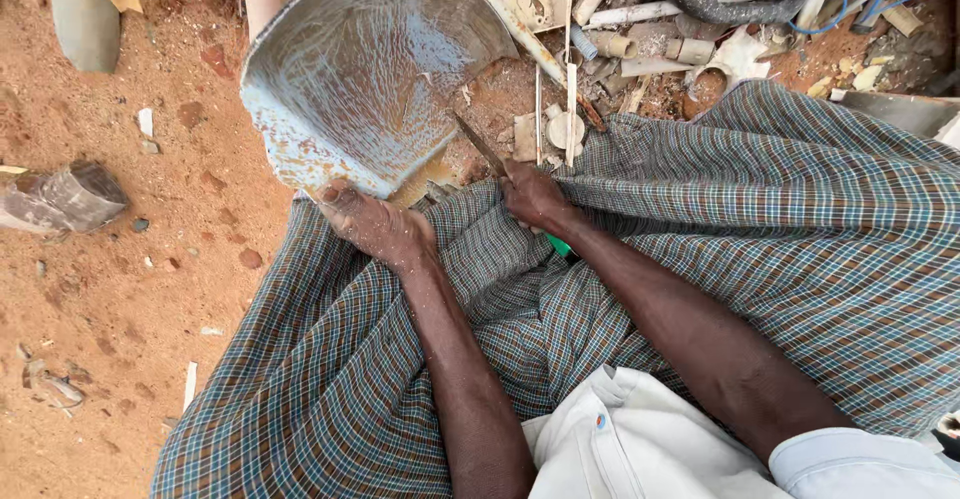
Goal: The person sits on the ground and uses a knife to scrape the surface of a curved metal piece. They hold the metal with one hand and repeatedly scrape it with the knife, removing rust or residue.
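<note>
Green handle [560,247] hidden under right hand [535,199]

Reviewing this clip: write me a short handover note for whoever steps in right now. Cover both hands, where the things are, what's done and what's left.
Left hand: grips the lower edge of the curved pale-blue shell piece, steadying it against the checked cloth over the lap.
Right hand: closed on a green-handled blade, tip resting at the shell's lower right edge.
Around: pile of cut pipe scraps on the red dirt ahead, a short grey pipe stub to the left.
Done: the shell's inner face is scraped all over with pale streaks.
Left: a brownish patch along the bottom edge near the blade looks unscraped.
</note>
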